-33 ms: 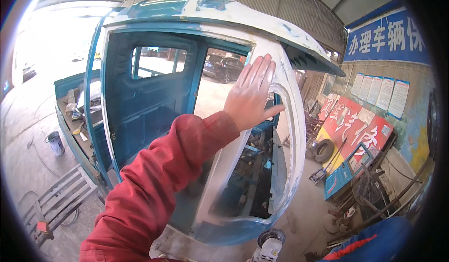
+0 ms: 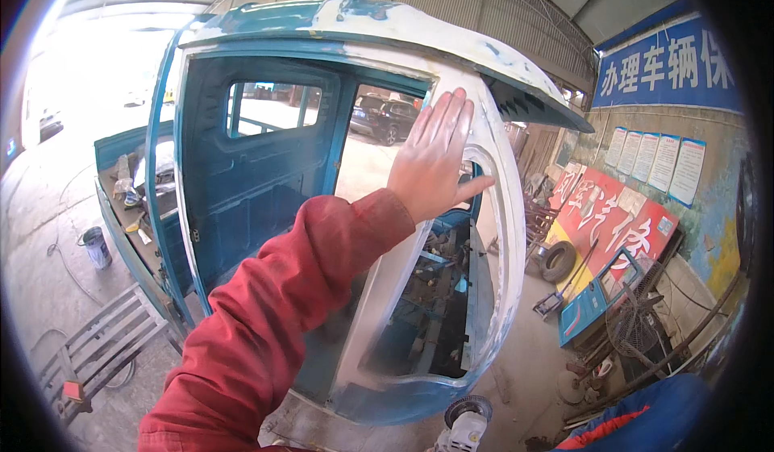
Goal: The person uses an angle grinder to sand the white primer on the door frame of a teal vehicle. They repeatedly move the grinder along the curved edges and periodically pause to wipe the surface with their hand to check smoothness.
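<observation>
White filler and bare primer coat the front pillar (image 2: pixel 375 311) of a blue vehicle cab (image 2: pixel 266 162) in a workshop, where a person's left hand (image 2: pixel 431 158) lies against its upper part, just below the roof (image 2: pixel 403 20). The hand is flat, fingers straight and close together, thumb held out to the right; it clasps nothing that shows, though the palm faces away and whatever may lie beneath it cannot be told. The pillar is directly under and beyond the palm, its long axis dropping from the roof corner at the far end toward the near left, between the doorway on the left and the rounded front window opening (image 2: pixel 431 307) on the right. The fingers point up toward the roof corner, roughly in line with the pillar's upper stretch, while most of its length runs down below the wrist, partly behind the red sleeve (image 2: pixel 250 323). The left hand is the nearer one, the right being out of view. A power tool (image 2: pixel 465 432) is at the near edge, beside the cab's lower front; a tyre (image 2: pixel 556 261) and a loose blue door (image 2: pixel 584 315) are to the right.
</observation>
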`<state>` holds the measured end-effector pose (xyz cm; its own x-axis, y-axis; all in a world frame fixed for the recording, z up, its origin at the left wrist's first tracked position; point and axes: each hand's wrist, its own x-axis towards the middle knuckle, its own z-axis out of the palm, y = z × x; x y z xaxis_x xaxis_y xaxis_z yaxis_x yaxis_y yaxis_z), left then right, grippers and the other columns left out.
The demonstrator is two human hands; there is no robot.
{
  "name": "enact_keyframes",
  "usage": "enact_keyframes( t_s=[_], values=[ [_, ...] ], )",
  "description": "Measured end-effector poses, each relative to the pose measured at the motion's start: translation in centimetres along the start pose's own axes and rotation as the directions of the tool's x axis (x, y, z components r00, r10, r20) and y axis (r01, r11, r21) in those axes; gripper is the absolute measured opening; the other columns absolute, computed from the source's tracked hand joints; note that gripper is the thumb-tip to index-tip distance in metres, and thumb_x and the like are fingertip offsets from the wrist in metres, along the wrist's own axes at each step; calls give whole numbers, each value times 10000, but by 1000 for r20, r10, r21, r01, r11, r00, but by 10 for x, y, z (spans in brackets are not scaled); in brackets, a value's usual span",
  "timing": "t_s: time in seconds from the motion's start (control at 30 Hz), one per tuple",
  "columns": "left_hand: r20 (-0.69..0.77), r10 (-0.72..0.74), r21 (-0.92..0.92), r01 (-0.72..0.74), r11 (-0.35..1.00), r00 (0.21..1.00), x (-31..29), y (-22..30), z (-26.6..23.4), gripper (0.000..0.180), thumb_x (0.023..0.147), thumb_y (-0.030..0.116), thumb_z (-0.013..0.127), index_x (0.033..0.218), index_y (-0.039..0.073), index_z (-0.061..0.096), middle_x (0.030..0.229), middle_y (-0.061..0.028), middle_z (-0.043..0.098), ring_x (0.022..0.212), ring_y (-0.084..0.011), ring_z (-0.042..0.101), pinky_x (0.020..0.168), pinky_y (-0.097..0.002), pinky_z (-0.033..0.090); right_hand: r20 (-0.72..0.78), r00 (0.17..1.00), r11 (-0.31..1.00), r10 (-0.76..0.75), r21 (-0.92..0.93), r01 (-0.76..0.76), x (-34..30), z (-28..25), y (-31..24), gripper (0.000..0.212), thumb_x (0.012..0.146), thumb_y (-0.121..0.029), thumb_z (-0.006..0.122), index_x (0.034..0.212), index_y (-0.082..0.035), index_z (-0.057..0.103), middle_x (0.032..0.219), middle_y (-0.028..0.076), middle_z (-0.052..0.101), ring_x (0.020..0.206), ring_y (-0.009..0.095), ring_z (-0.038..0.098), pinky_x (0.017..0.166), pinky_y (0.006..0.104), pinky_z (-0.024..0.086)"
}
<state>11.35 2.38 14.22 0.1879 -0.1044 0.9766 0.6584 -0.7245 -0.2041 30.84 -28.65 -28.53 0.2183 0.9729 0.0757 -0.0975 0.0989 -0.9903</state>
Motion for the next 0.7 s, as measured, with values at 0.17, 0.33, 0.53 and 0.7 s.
enact_keyframes(
  t_s=[0.17,0.33,0.53,0.7],
  values=[
    [-113,-33,18,35,999,993,25,1,16,1056,826,597,686,1458,-158,303,1515,-358,321,1440,-458,315,1194,-494,253,-14,1000,1000,14,22,-13,-1,-9,0,463,790,23,738,1213,-51,563,1049,64,626,910,209,615,756,361,523],
    [-126,-82,22,86,996,989,25,14,24,1137,765,628,731,1453,-166,296,1519,-363,305,1440,-475,302,1194,-505,252,-30,999,999,18,40,-17,1,-13,0,465,790,22,737,1214,-51,560,1052,68,625,909,214,615,755,364,524],
    [-21,-21,-22,21,1000,1000,4,16,15,1149,745,624,749,1455,-157,296,1532,-354,287,1442,-461,306,1196,-493,255,-48,999,999,10,52,-8,1,-12,-2,467,790,21,736,1215,-50,557,1056,72,624,907,219,614,754,367,525],
    [64,103,-77,-98,992,993,-11,6,-3,1095,771,607,735,1470,-126,318,1533,-312,333,1441,-442,323,1193,-479,274,-60,998,998,0,65,4,-1,-8,-7,468,789,20,734,1216,-50,555,1058,76,623,905,224,614,754,370,526]
  ],
)
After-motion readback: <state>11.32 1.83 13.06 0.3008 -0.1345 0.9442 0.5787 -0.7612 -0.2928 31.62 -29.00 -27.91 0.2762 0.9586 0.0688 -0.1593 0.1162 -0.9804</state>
